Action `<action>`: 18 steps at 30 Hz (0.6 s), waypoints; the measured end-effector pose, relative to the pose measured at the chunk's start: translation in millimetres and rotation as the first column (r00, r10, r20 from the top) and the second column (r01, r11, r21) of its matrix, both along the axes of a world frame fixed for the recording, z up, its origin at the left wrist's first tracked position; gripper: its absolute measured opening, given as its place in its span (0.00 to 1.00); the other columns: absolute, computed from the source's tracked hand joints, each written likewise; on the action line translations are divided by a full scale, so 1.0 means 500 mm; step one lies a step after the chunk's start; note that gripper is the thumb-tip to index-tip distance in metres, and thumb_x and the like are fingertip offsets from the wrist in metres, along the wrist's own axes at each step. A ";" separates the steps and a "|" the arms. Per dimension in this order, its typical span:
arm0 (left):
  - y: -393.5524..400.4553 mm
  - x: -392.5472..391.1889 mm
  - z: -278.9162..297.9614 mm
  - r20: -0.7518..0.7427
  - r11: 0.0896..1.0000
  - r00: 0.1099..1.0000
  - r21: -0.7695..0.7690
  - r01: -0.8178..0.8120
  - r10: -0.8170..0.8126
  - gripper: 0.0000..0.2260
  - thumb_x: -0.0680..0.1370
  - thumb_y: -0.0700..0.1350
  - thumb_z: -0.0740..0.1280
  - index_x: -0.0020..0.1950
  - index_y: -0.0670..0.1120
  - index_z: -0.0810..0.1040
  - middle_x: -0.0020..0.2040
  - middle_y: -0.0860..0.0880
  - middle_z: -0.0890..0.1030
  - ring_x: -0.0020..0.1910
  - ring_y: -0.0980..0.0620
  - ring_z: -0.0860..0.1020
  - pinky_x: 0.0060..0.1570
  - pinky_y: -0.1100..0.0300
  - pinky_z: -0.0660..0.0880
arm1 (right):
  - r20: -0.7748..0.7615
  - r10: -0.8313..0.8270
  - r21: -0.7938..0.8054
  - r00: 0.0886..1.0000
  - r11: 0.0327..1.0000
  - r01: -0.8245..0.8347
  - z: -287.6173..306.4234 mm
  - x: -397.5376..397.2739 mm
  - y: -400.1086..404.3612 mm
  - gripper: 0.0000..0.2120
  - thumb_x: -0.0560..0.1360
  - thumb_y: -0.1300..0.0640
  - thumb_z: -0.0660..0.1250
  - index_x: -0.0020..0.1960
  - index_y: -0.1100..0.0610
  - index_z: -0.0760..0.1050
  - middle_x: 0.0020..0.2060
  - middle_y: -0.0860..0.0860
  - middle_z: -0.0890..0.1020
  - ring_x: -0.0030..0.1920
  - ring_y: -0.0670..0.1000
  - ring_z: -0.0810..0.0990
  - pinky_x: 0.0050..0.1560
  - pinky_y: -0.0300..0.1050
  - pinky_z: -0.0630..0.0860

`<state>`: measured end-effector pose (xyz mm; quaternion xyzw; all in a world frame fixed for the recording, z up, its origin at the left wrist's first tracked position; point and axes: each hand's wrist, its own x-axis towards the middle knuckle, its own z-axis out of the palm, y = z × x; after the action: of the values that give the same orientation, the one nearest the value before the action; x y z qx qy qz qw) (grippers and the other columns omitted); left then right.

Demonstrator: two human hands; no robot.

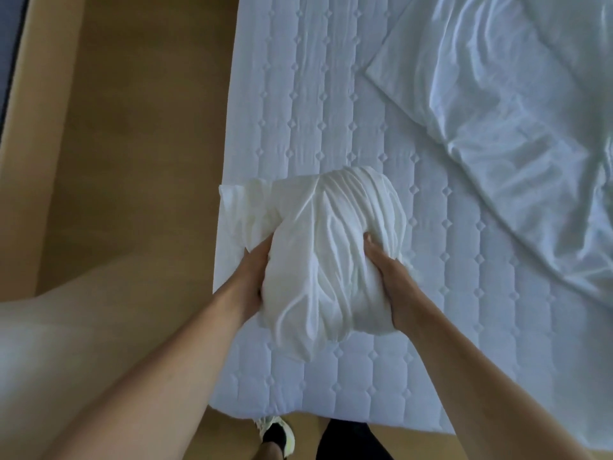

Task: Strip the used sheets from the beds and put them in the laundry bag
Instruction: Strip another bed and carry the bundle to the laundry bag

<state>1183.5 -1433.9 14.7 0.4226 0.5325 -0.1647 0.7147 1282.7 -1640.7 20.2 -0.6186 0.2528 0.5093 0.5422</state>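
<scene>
A white pillow in its wrinkled case is held just above the near left corner of the bare quilted mattress. My left hand grips its left side and my right hand grips its right side, fingers pressed into the fabric. A loose flap of the case sticks out to the left past the mattress edge. A crumpled white sheet lies spread over the right part of the mattress. No laundry bag is in view.
A wooden floor runs along the left of the bed. My feet, one in a dark shoe, stand at the mattress's near edge. A pale blurred shape fills the lower left. A dark strip runs along the far left.
</scene>
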 end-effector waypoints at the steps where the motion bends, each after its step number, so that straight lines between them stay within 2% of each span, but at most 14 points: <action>1: -0.006 0.004 0.013 0.046 0.999 0.999 -0.037 0.024 -0.022 0.26 0.75 0.63 0.73 0.69 0.52 0.79 0.57 0.50 0.86 0.55 0.51 0.85 0.52 0.54 0.81 | -0.017 0.017 0.022 1.000 1.000 -0.017 0.017 0.007 -0.013 0.32 0.69 0.33 0.72 0.68 0.48 0.76 0.55 0.52 0.88 0.53 0.57 0.87 0.51 0.56 0.84; 2: -0.018 0.009 0.031 0.079 0.996 0.996 -0.064 0.056 -0.051 0.18 0.79 0.59 0.69 0.62 0.50 0.82 0.51 0.50 0.87 0.49 0.53 0.86 0.47 0.57 0.81 | -0.026 0.025 0.035 0.999 0.999 -0.024 0.026 0.012 -0.038 0.33 0.67 0.33 0.72 0.67 0.49 0.77 0.54 0.54 0.88 0.53 0.58 0.88 0.51 0.57 0.83; 3: -0.034 0.012 0.042 0.085 0.993 0.994 -0.089 0.080 -0.073 0.13 0.82 0.55 0.66 0.55 0.48 0.84 0.43 0.50 0.86 0.41 0.54 0.85 0.41 0.60 0.81 | -0.037 0.029 0.039 0.999 0.999 -0.027 0.040 0.021 -0.053 0.33 0.67 0.33 0.71 0.66 0.49 0.77 0.54 0.55 0.88 0.53 0.59 0.87 0.53 0.58 0.82; 5: -0.074 0.020 0.045 0.054 0.986 0.995 -0.142 0.085 -0.078 0.17 0.84 0.48 0.62 0.38 0.46 0.79 0.28 0.51 0.77 0.25 0.57 0.77 0.28 0.67 0.75 | -0.022 0.036 -0.009 0.999 0.999 -0.036 0.066 0.042 -0.084 0.32 0.70 0.35 0.70 0.68 0.51 0.77 0.58 0.57 0.86 0.51 0.60 0.87 0.57 0.57 0.80; 6: -0.092 0.025 0.040 0.029 0.984 0.999 -0.171 0.042 -0.038 0.21 0.85 0.45 0.60 0.31 0.46 0.76 0.24 0.51 0.73 0.20 0.57 0.72 0.23 0.69 0.71 | 0.005 0.076 -0.065 0.997 0.995 -0.075 0.071 0.054 -0.092 0.30 0.73 0.38 0.69 0.70 0.52 0.75 0.62 0.57 0.84 0.48 0.60 0.86 0.57 0.55 0.79; 7: -0.109 0.028 0.027 -0.008 0.986 1.000 -0.164 -0.021 0.020 0.25 0.85 0.42 0.58 0.27 0.45 0.74 0.24 0.49 0.70 0.17 0.58 0.70 0.20 0.69 0.68 | 0.026 0.106 -0.121 0.994 0.987 -0.102 0.070 0.064 -0.097 0.28 0.75 0.41 0.70 0.71 0.52 0.75 0.63 0.57 0.84 0.46 0.60 0.86 0.56 0.55 0.80; 8: -0.125 0.026 0.010 -0.070 0.986 0.995 -0.145 -0.083 0.073 0.26 0.86 0.41 0.56 0.27 0.43 0.72 0.27 0.47 0.69 0.16 0.58 0.69 0.19 0.68 0.68 | 0.019 0.130 -0.136 0.991 0.983 -0.126 0.068 0.069 -0.097 0.28 0.72 0.41 0.72 0.69 0.51 0.76 0.60 0.56 0.86 0.46 0.60 0.86 0.54 0.54 0.81; 9: -0.137 0.019 -0.010 -0.133 0.979 0.983 -0.140 -0.146 0.128 0.23 0.87 0.42 0.54 0.31 0.42 0.71 0.32 0.45 0.68 0.18 0.57 0.72 0.21 0.66 0.70 | -0.001 0.148 -0.126 0.989 0.981 -0.147 0.060 0.069 -0.094 0.30 0.68 0.40 0.75 0.67 0.50 0.78 0.55 0.56 0.87 0.48 0.60 0.88 0.53 0.55 0.82; 11: -0.149 0.014 -0.022 -0.254 0.949 0.944 -0.179 -0.258 0.209 0.17 0.87 0.48 0.55 0.40 0.43 0.70 0.38 0.45 0.70 0.31 0.51 0.76 0.32 0.59 0.73 | -0.044 0.186 -0.135 0.982 0.972 -0.190 0.038 0.073 -0.080 0.36 0.62 0.37 0.80 0.65 0.51 0.79 0.50 0.55 0.88 0.49 0.60 0.88 0.57 0.58 0.82; 13: -0.133 0.014 -0.024 -0.216 0.964 0.957 -0.136 -0.227 0.195 0.13 0.83 0.55 0.64 0.48 0.46 0.76 0.43 0.45 0.78 0.41 0.48 0.77 0.43 0.54 0.75 | -0.020 0.199 -0.218 0.980 0.955 -0.198 0.013 0.082 -0.061 0.43 0.58 0.34 0.82 0.66 0.53 0.78 0.51 0.54 0.88 0.49 0.59 0.88 0.56 0.56 0.82; 14: -0.118 0.015 -0.031 -0.171 0.988 0.974 -0.024 -0.154 0.148 0.16 0.78 0.59 0.69 0.54 0.48 0.78 0.48 0.44 0.81 0.47 0.46 0.79 0.50 0.51 0.78 | -0.006 0.185 -0.252 0.983 0.951 -0.181 0.004 0.084 -0.057 0.44 0.57 0.33 0.82 0.66 0.53 0.77 0.52 0.53 0.87 0.49 0.58 0.88 0.55 0.54 0.81; 15: -0.103 0.017 -0.029 -0.115 0.987 0.989 0.139 -0.076 0.092 0.24 0.73 0.63 0.71 0.63 0.51 0.77 0.58 0.45 0.81 0.56 0.45 0.80 0.59 0.47 0.77 | 0.009 0.166 -0.263 0.986 0.952 -0.158 -0.004 0.088 -0.053 0.44 0.57 0.33 0.82 0.67 0.53 0.77 0.52 0.52 0.87 0.50 0.57 0.87 0.54 0.53 0.81; 16: -0.090 0.020 -0.019 -0.048 0.948 0.999 0.318 0.000 0.016 0.33 0.71 0.66 0.70 0.73 0.54 0.71 0.68 0.47 0.76 0.67 0.46 0.76 0.68 0.47 0.73 | 0.021 0.155 -0.260 0.988 0.955 -0.144 -0.010 0.090 -0.050 0.44 0.57 0.33 0.82 0.66 0.53 0.78 0.52 0.51 0.87 0.49 0.56 0.87 0.55 0.54 0.82; 18: -0.081 0.033 0.020 0.161 0.817 0.957 0.566 0.111 -0.241 0.41 0.73 0.67 0.68 0.82 0.61 0.53 0.80 0.54 0.58 0.79 0.54 0.59 0.76 0.60 0.59 | 0.023 0.155 -0.234 0.988 0.961 -0.145 -0.017 0.096 -0.057 0.42 0.57 0.34 0.83 0.64 0.53 0.80 0.49 0.51 0.88 0.47 0.55 0.88 0.55 0.54 0.83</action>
<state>1199.9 -1474.3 24.6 0.6737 0.4312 -0.0212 0.5997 1330.7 -1669.0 11.7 -0.7053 0.2518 0.5032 0.4312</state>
